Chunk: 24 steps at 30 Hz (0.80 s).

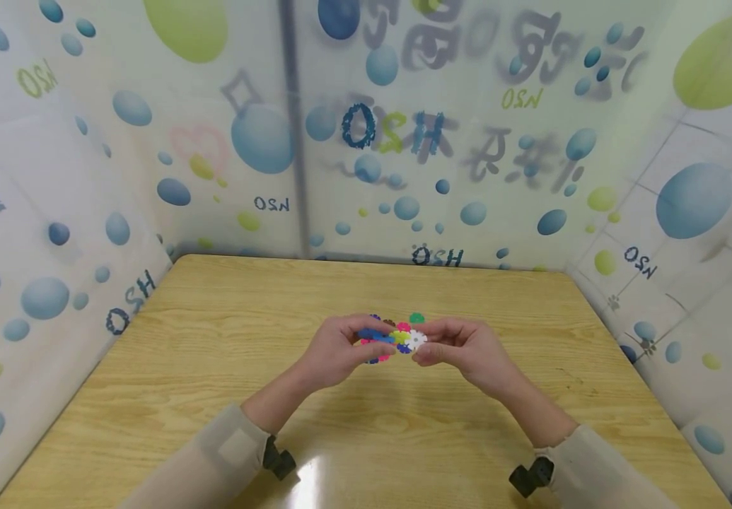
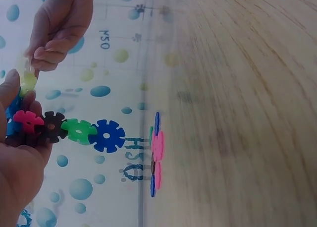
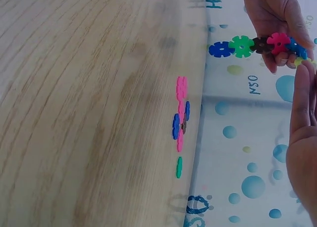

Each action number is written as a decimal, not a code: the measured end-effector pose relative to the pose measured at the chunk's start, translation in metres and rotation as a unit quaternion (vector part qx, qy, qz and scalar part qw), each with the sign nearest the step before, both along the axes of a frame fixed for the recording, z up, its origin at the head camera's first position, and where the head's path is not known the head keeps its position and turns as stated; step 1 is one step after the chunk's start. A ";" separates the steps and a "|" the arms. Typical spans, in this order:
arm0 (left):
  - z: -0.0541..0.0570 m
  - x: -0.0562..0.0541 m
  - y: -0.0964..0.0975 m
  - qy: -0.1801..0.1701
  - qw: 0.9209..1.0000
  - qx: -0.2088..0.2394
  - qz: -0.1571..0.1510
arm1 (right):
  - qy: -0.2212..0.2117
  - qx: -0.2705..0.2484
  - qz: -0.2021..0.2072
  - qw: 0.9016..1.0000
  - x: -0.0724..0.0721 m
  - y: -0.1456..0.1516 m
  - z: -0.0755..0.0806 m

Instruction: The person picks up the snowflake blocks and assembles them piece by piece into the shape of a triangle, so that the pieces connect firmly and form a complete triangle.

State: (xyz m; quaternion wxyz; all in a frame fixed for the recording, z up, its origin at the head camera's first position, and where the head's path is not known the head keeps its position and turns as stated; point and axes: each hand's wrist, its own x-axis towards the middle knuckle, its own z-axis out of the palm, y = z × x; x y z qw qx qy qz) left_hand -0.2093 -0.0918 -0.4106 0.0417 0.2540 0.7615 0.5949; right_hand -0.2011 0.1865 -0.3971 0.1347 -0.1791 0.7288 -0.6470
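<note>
A chain of notched plastic snowflake discs hangs from my left hand (image 1: 340,350), whose thumb and fingers pinch it by a blue disc (image 1: 373,335). Below that, in the left wrist view, come a pink disc (image 2: 28,122), a dark brown disc (image 2: 52,127), a green disc (image 2: 79,131) and an end blue disc (image 2: 107,136). Toward the other hand, a yellow disc (image 1: 399,338) joins the blue one. My right hand (image 1: 470,350) pinches a white disc (image 1: 416,340) between thumb and fingers, right at the yellow disc's edge.
Loose discs lie on the wooden table (image 1: 225,339) beyond the hands: several pink discs (image 3: 182,88), a blue disc (image 3: 176,126) and a green disc (image 3: 179,167) among them. Patterned translucent curtains (image 1: 213,191) enclose the table at the back and sides.
</note>
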 end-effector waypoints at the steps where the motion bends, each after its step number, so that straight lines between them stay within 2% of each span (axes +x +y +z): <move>1: 0.000 0.000 0.000 0.000 1.000 0.002 -0.002 | -0.002 0.000 -0.001 1.000 0.000 0.000 0.000; 10: -0.001 -0.001 0.000 -0.005 1.000 0.004 -0.003 | -0.002 0.004 -0.007 1.000 0.000 -0.002 -0.001; 16: -0.004 0.000 -0.003 -0.017 1.000 0.005 0.001 | 0.023 0.028 -0.008 0.999 0.000 -0.010 -0.005; 20: -0.009 -0.001 -0.002 0.000 1.000 0.016 0.006 | 0.039 0.056 -0.016 0.998 0.001 -0.014 -0.007; 24: -0.010 -0.001 -0.001 0.015 1.000 0.023 0.013 | 0.038 0.056 -0.022 0.997 0.000 -0.015 -0.008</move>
